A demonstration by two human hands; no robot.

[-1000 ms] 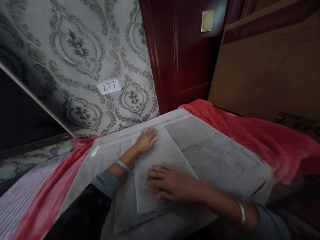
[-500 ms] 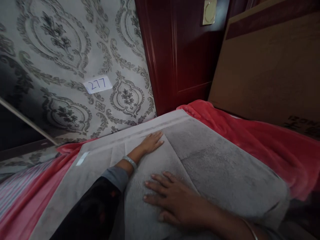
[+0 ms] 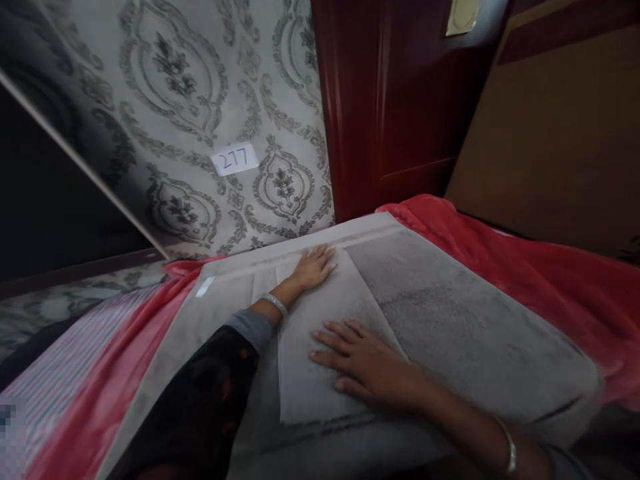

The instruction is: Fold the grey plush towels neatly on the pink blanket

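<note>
A folded strip of soft grey cloth [image 3: 310, 373] lies on a larger grey fabric piece [image 3: 450, 333], which looks like a mat or throw spread flat. My left hand [image 3: 313, 268] rests palm down near the far end of the strip, its fingers spread. Closer to me, my right hand [image 3: 363, 363] lies flat on the same strip, fingers apart and pointing left. Neither hand grips anything. The strip's near edge shows below my right hand. A small white label [image 3: 205, 287] is at the grey fabric's far left corner.
A red plush blanket [image 3: 540, 280] lies under the grey fabric and shows on both sides. Striped bedding [image 3: 85, 353] is at the left. Patterned wallpaper [image 3: 190, 133] with a "277" card [image 3: 235, 159], a dark red door [image 3: 380, 100] and a large cardboard box [image 3: 560, 147] stand behind.
The view has shifted left and backward, so the strip's near edge now shows. Both hands stay flat on the cloth; any slight sliding is hard to tell from the camera's motion.
</note>
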